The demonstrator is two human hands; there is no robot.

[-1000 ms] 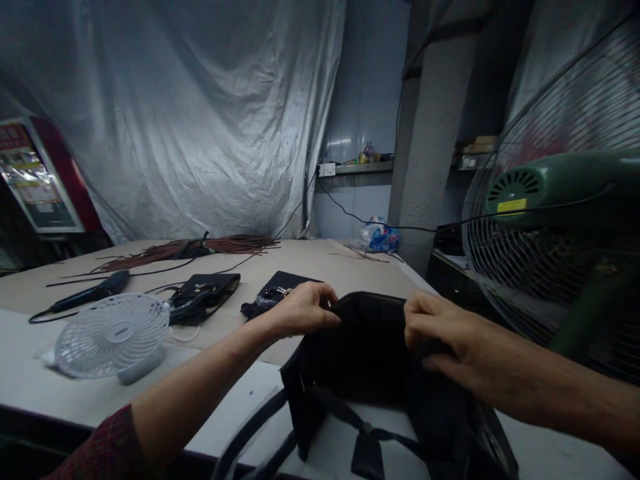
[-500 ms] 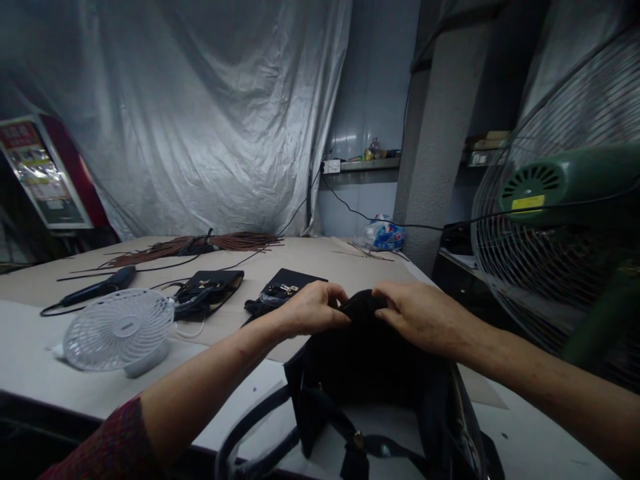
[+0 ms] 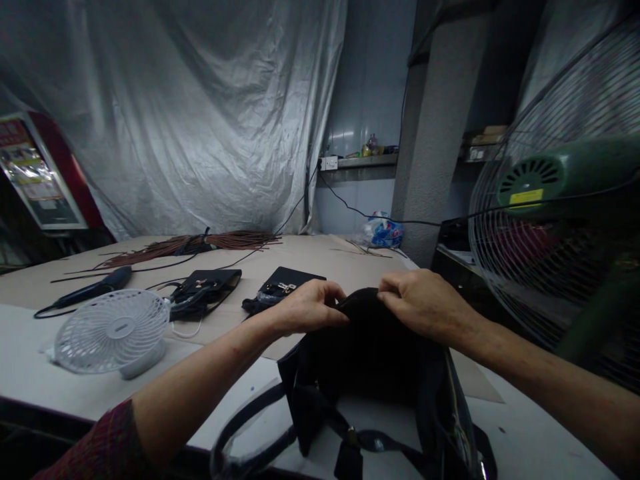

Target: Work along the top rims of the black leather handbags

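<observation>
A black handbag (image 3: 430, 393) stands at the near edge of the table, its dark inside facing me. My left hand (image 3: 317, 305) pinches the far upper edge of the bag on the left. A short way to the right, my right hand (image 3: 417, 300) grips the same edge between thumb and fingers. One rounded handle (image 3: 250, 417), partly in clear wrapping, droops to the left. Across the front runs a strap with a small metal stud (image 3: 352, 437). The bag's lower part is cut off by the frame.
Two smaller black bags with metal clasps, one left (image 3: 203, 293) and one nearer (image 3: 285, 287), lie beyond my left arm. A white desk fan (image 3: 117, 330), a dark handheld tool (image 3: 95, 288) and brown cords (image 3: 235, 241) are on the table. A large caged fan (image 3: 530, 180) stands right.
My right hand has slid slightly up and right along the bag's edge, away from the left hand. The left hand keeps its hold. The view has shifted a little.
</observation>
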